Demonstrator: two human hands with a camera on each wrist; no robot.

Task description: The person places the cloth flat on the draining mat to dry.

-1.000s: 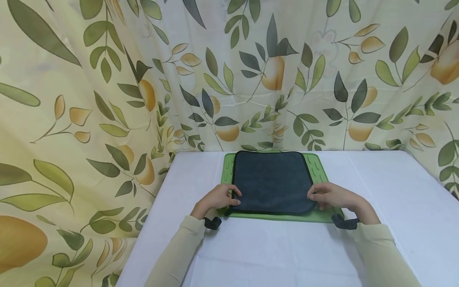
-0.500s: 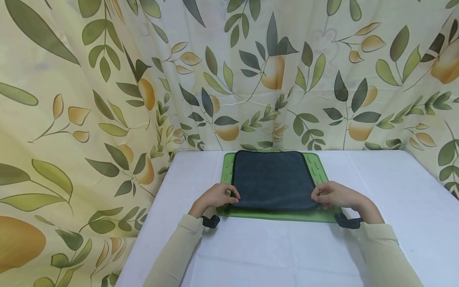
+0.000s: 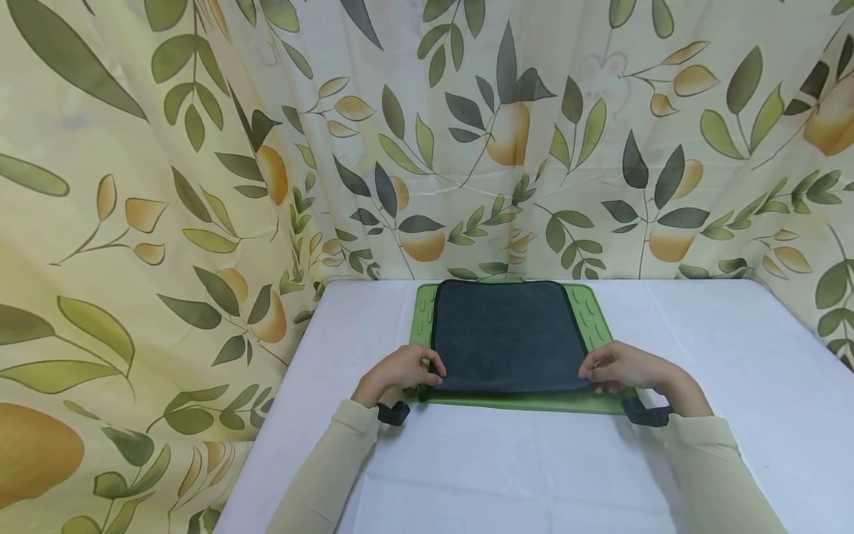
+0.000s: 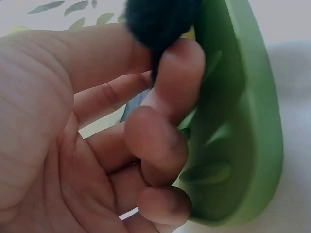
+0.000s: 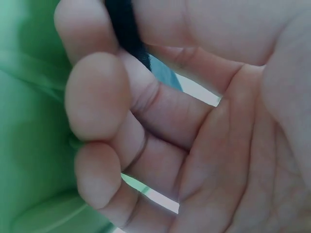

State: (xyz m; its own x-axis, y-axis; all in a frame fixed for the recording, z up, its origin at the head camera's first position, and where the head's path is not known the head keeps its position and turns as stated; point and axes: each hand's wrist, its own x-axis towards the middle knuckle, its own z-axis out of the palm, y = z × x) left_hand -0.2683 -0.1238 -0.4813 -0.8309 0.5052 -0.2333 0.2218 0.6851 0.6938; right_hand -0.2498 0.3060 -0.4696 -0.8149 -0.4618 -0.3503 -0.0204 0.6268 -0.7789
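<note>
A dark blue-grey cloth mat [image 3: 507, 337] with a black bound edge lies over a green tray [image 3: 587, 311] with raised oval bumps. My left hand [image 3: 405, 366] pinches the mat near its front left corner; in the left wrist view the dark edge [image 4: 163, 19] sits between thumb and index finger. At the front right corner, my right hand [image 3: 627, 365] pinches the mat too, its black edge [image 5: 127, 31] showing between thumb and fingertip in the right wrist view. The other fingers of both hands curl below, over the tray. Most of the tray's middle is hidden by the mat.
A white cloth [image 3: 494, 467] covers the table. Behind and to the left hangs a curtain [image 3: 427, 148] printed with leaves and fruit, close to the table's back edge. Dark bands [image 3: 394, 413] show at both wrists.
The mat's front edge rose a little off the tray's front, then sank slightly. My right hand shifted slightly to the right; my left hand has barely moved.
</note>
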